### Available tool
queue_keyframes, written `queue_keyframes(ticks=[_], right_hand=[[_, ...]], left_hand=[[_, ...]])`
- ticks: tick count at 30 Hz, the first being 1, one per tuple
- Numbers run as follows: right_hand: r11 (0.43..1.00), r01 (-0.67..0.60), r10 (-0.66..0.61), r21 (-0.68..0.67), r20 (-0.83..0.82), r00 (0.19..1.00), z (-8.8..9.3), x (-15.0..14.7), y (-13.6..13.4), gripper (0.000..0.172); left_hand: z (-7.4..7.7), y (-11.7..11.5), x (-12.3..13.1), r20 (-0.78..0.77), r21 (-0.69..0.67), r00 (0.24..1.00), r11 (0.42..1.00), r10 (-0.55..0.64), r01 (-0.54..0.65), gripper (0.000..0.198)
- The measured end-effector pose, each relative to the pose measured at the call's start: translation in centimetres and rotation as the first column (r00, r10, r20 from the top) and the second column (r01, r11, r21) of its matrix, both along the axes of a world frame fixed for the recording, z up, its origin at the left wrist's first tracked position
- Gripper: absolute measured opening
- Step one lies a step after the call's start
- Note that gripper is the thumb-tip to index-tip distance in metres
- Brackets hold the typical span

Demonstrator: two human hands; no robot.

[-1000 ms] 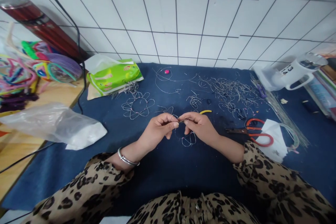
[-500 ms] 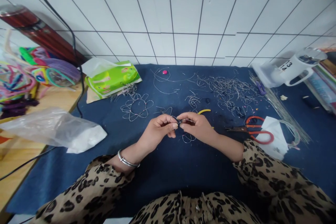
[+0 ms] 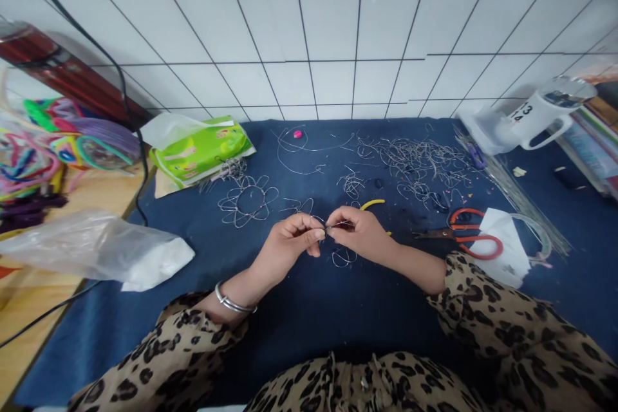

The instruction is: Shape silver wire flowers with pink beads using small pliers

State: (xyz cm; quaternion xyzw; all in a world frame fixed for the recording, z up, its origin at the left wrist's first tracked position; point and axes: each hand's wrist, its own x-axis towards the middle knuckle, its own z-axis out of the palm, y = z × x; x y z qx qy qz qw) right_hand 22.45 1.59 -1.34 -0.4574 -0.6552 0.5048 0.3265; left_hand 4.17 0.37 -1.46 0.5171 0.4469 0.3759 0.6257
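Observation:
My left hand [image 3: 292,238] pinches a thin wire [image 3: 317,218] between thumb and fingertips. Close beside it, my right hand [image 3: 362,232] grips the same wire piece, the fingertips of both hands almost meeting. Fingers hide most of the wire's shape. Below my right hand lie small wire loops [image 3: 344,257] on the blue cloth. Behind that hand, yellow handles [image 3: 373,203] of a tool show in part. To the left rests a flower-shaped wire ring [image 3: 248,201] with several petal loops.
Orange-handled scissors [image 3: 476,232] lie on white paper at right, near a bundle of straight wires [image 3: 526,203]. A heap of tangled wire [image 3: 420,164] spreads behind. A white mug [image 3: 545,116] stands back right. Green tissue pack [image 3: 203,148] and plastic bag [image 3: 106,238] lie left.
My fingertips have shifted slightly on the wire, the right hand's fingers now pinched closer together. The whole view has moved a little; the things on the cloth look unchanged.

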Motion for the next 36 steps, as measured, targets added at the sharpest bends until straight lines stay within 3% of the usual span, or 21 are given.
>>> queue_keyframes(ticks=[12, 22, 36], right_hand=[[0.998, 0.061, -0.062, 0.027, 0.045, 0.997, 0.33, 0.29, 0.21, 0.005], [0.997, 0.004, -0.006, -0.078, -0.019, 1.0, 0.42, 0.69, 0.57, 0.011], [1.0, -0.006, 0.006, -0.029, 0.014, 1.0, 0.04, 0.55, 0.51, 0.01]], left_hand=[[-0.25, 0.2, -0.26, 0.019, -0.014, 1.0, 1.0, 0.024, -0.023, 0.011], [-0.12, 0.38, -0.28, 0.085, -0.024, 0.996, 1.0, 0.006, -0.004, 0.011], [-0.26, 0.44, -0.37, 0.159, -0.059, 0.987, 0.998, -0.01, 0.02, 0.011]])
